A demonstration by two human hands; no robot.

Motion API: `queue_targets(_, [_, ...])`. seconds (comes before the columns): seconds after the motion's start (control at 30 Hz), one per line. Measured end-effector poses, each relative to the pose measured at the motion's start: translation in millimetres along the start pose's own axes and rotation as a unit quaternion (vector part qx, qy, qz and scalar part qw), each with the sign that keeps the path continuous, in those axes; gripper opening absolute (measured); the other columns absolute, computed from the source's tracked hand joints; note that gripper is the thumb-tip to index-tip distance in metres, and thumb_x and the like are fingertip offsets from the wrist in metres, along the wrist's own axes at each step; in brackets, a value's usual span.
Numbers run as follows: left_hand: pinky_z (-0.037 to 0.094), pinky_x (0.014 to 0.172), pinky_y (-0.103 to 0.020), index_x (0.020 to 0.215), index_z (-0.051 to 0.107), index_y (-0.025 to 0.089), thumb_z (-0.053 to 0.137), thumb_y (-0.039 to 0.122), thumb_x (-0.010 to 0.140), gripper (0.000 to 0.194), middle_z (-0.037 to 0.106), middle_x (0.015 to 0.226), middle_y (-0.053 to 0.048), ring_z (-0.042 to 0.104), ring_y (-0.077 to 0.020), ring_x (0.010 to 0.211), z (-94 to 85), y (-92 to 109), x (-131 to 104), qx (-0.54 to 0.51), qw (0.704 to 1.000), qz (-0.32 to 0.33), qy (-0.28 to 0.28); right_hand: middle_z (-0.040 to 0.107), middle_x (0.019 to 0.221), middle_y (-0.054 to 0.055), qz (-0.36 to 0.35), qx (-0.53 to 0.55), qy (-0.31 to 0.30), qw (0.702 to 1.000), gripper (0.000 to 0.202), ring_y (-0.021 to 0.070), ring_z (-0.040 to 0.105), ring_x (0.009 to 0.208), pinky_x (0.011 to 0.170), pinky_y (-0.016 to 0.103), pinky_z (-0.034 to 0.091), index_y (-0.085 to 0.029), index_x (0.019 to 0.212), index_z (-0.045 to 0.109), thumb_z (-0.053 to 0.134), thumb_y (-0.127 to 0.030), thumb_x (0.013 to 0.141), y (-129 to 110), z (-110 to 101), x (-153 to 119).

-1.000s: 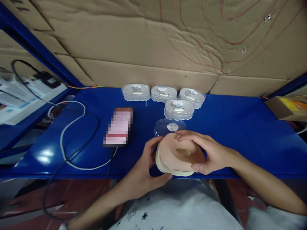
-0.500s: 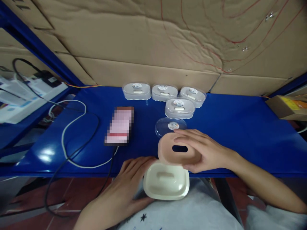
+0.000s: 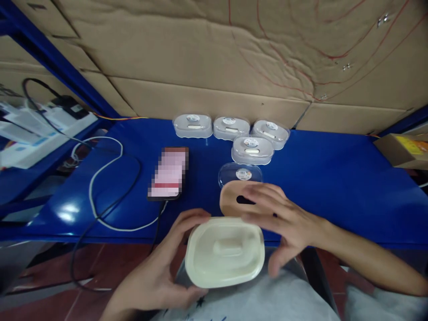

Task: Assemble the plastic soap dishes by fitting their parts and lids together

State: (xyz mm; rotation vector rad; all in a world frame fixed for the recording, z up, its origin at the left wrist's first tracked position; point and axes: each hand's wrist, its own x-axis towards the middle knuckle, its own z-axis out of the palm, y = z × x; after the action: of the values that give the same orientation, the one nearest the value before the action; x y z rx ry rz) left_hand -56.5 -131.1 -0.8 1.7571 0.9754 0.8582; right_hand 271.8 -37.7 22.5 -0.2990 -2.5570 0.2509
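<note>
On the cardboard [image 3: 58, 20] beyond the left hand [image 3: 150, 278], a sideways mark looks like a 1. Beyond both hands, 5 round labels [image 3: 251, 142], 4 on lidded containers [image 3: 252, 157] and 1 on a clear cover [image 3: 226, 175], are too small to read. So is the yellow label [image 3: 408, 145] on the carton [image 3: 391, 152] beyond the right hand [image 3: 292, 218].

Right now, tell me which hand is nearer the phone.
Left. The left hand, holding the cream dish, is on the near side of the phone; the right hand is farther away, to the right.
</note>
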Motion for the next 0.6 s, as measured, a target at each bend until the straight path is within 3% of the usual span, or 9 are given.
queue_targets(0.07, [0.046, 0.117, -0.047, 0.150, 0.054, 0.036, 0.094, 0.040, 0.066, 0.094, 0.054, 0.148, -0.009, 0.053, -0.0394, 0.140, 13.3, -4, 8, -0.129, 0.990, 0.023, 0.058, 0.053, 0.160, 0.019, -0.043, -0.007, 0.022, 0.999, 0.081, 0.0335, 0.032, 0.161, 0.129, 0.056, 0.033, -0.018, 0.154, 0.051, 0.061, -0.073, 0.096, -7, 3, 2])
queue_targets(0.13, [0.050, 0.113, -0.046, 0.155, 0.052, 0.037, 0.091, 0.043, 0.073, 0.091, 0.055, 0.154, -0.009, 0.056, -0.0399, 0.138, 26.9, -5, 15, -0.279, 0.958, -0.017, 0.071, 0.058, 0.155, 0.017, -0.060, -0.031, 0.017, 0.998, 0.063, 0.0297, 0.034, 0.160, 0.129, 0.048, 0.036, -0.017, 0.149, 0.057, 0.067, -0.056, 0.100, -13, 7, 4])
queue_targets(0.2, [0.050, 0.114, -0.050, 0.161, 0.044, 0.040, 0.092, 0.047, 0.074, 0.100, 0.056, 0.157, -0.008, 0.058, -0.0407, 0.139, 38.3, -5, 19, -0.432, 0.896, -0.094, 0.046, 0.060, 0.155, 0.015, -0.060, -0.061, -0.001, 0.996, 0.050, 0.0262, 0.038, 0.158, 0.127, 0.041, 0.040, -0.016, 0.149, 0.058, 0.068, -0.031, 0.103, -15, 13, 4])
queue_targets(0.27, [0.049, 0.116, -0.052, 0.164, 0.039, 0.039, 0.090, 0.044, 0.079, 0.100, 0.063, 0.152, -0.009, 0.061, -0.0396, 0.138, 45.8, -3, 22, -0.535, 0.828, -0.167, 0.001, 0.057, 0.159, 0.012, -0.057, -0.078, -0.027, 0.995, 0.053, 0.0249, 0.040, 0.157, 0.125, 0.039, 0.043, -0.019, 0.153, 0.056, 0.066, -0.015, 0.100, -15, 17, 4])
queue_targets(0.33, [0.050, 0.116, -0.049, 0.165, 0.039, 0.035, 0.083, 0.032, 0.086, 0.091, 0.070, 0.145, -0.009, 0.064, -0.0370, 0.136, 47.3, -1, 24, -0.584, 0.784, -0.210, -0.017, 0.050, 0.165, 0.012, -0.050, -0.073, -0.049, 0.995, 0.058, 0.0267, 0.038, 0.158, 0.125, 0.044, 0.043, -0.023, 0.157, 0.051, 0.066, -0.020, 0.102, -12, 16, 2])
queue_targets(0.4, [0.052, 0.116, -0.044, 0.165, 0.040, 0.031, 0.074, 0.021, 0.090, 0.083, 0.073, 0.141, -0.008, 0.066, -0.0340, 0.135, 42.3, -2, 24, -0.610, 0.764, -0.208, 0.018, 0.042, 0.170, 0.014, -0.017, -0.072, -0.071, 0.995, 0.067, 0.0309, 0.035, 0.159, 0.127, 0.053, 0.039, -0.023, 0.161, 0.044, 0.070, -0.038, 0.101, -7, 11, 0])
queue_targets(0.5, [0.057, 0.111, -0.036, 0.164, 0.042, 0.033, 0.062, 0.022, 0.099, 0.070, 0.076, 0.139, -0.003, 0.069, -0.0281, 0.132, 26.5, -8, 22, -0.643, 0.745, -0.114, 0.134, 0.033, 0.174, 0.019, 0.096, -0.097, -0.114, 0.984, 0.094, 0.0380, 0.034, 0.160, 0.127, 0.063, 0.035, -0.021, 0.166, 0.035, 0.078, -0.057, 0.092, 0, -2, -5])
queue_targets(0.6, [0.061, 0.106, -0.036, 0.162, 0.044, 0.041, 0.049, 0.018, 0.106, 0.061, 0.078, 0.136, 0.001, 0.072, -0.0230, 0.128, 13.9, -12, 22, -0.647, 0.728, -0.046, 0.224, 0.041, 0.169, 0.020, 0.169, -0.111, -0.141, 0.969, 0.091, 0.0398, 0.044, 0.153, 0.123, 0.068, 0.037, -0.020, 0.165, 0.037, 0.081, -0.047, 0.091, 7, -10, -10])
